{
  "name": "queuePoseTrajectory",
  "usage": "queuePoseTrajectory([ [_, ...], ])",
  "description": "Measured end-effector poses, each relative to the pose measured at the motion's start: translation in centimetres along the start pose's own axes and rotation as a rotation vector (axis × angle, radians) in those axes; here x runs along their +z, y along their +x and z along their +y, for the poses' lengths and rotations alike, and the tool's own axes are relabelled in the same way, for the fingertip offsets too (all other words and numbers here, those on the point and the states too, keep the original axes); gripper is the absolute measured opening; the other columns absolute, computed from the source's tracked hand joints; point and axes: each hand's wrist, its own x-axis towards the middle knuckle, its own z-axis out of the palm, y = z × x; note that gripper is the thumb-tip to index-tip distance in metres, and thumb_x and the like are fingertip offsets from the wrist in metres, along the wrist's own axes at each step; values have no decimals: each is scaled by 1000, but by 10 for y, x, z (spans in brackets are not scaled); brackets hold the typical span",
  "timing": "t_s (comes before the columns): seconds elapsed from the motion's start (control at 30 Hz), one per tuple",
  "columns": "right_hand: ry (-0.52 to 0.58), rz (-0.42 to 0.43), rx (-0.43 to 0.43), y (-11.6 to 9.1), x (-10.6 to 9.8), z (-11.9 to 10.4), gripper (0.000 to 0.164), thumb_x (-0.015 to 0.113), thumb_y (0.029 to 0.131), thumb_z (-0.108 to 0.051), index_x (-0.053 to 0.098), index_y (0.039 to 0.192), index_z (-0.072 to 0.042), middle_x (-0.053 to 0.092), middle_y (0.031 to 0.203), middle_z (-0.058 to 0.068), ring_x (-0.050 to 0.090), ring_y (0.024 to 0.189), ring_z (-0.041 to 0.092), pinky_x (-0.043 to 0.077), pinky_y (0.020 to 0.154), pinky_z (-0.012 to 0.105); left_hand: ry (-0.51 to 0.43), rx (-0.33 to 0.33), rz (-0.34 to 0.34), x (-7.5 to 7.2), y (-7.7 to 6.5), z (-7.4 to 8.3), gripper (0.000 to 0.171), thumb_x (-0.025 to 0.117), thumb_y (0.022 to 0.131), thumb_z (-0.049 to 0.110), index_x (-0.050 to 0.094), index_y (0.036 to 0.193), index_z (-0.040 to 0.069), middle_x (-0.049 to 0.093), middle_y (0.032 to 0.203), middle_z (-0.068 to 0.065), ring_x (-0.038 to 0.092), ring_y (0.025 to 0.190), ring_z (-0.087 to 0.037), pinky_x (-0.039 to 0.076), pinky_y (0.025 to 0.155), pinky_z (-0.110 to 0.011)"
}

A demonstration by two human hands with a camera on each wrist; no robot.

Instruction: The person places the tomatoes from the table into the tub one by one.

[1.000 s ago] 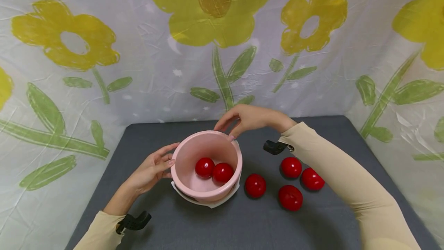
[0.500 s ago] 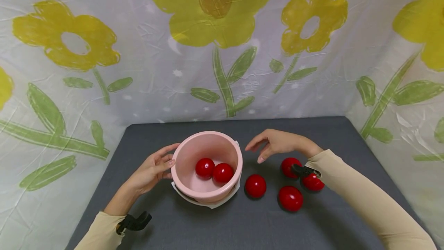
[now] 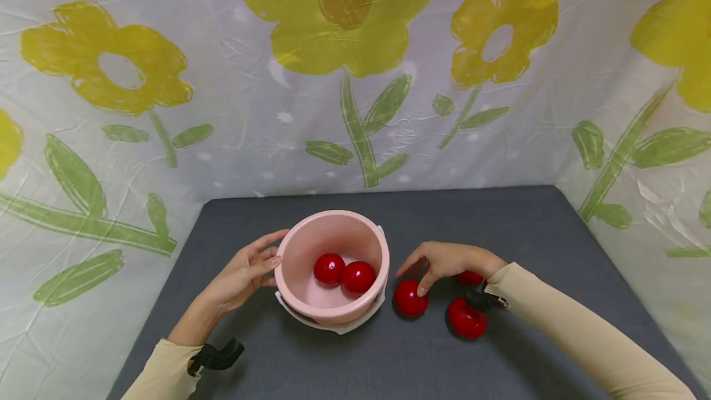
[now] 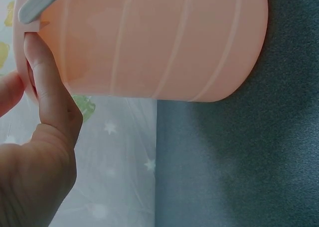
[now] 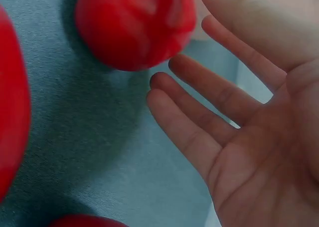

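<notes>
My left hand (image 3: 244,273) holds the pink bucket (image 3: 289,295) by its left rim. In the left wrist view the thumb and fingers (image 4: 47,82) pinch the lip, close to the white handle (image 4: 45,5). Two shiny red balls (image 3: 329,269) lie inside on the bucket's floor. To the right of the bucket, my right hand (image 3: 447,260) is over another red ball (image 3: 410,302), thumb tip overlapping it in the head view. From the right wrist, its fingers (image 5: 184,122) look spread and loosely bent beside that ball (image 5: 134,25), not closed round it.
More red balls lie to the right, one nearer the front (image 3: 465,321) and others partly hidden behind the right wrist and its black camera mount (image 3: 482,299). The dark grey table (image 3: 355,369) ends at a flower-printed curtain (image 3: 222,141).
My right hand has left the bucket's far rim and moved right and nearer, down to the closest loose ball. My left hand and the bucket have stayed in place.
</notes>
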Motion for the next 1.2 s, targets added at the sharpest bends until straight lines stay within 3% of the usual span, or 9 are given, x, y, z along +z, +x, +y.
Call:
queuePoseTrajectory([
  [0.1, -24, -10, 14, 2, 4, 4, 50, 82, 79, -14, 68, 127, -14, 70, 125, 0, 63, 110, 19, 58, 91, 34, 5, -1, 2, 0, 0, 0, 62, 49, 101, 2, 20, 155, 3, 63, 119, -8, 69, 97, -13, 61, 81, -35],
  [0.33, -29, -17, -9, 4, 10, 8, 50, 82, 79, -13, 68, 126, -15, 71, 123, -2, 62, 107, 11, 56, 95, 42, -6, 2, 0, 1, 0, 2, 62, 49, 101, 2, 18, 155, 3, 63, 118, -8, 68, 97, -13, 61, 81, -35],
  [0.8, -7, -4, -25, 4, 12, 10, 46, 81, 79, -10, 70, 123, -15, 72, 118, -2, 65, 103, 15, 56, 95, 42, -27, 3, -12, 2, 0, 2, 63, 49, 101, 1, 18, 155, 2, 63, 119, -8, 68, 99, -13, 61, 78, -32],
  [1.07, 10, 11, -39, -4, 1, 5, 46, 81, 80, -11, 68, 125, -11, 72, 118, 3, 67, 104, 20, 58, 87, 27, -39, 8, -18, 2, 0, 1, 62, 48, 101, 1, 18, 155, 2, 63, 120, -7, 68, 99, -13, 61, 79, -32],
  [1.2, 7, 26, -51, -10, -10, -2, 47, 80, 82, -13, 66, 127, -8, 71, 121, 5, 67, 107, 22, 57, 88, 25, -39, 12, -17, 1, -1, 1, 62, 49, 101, 1, 18, 155, 2, 63, 119, -7, 68, 99, -13, 61, 78, -31],
])
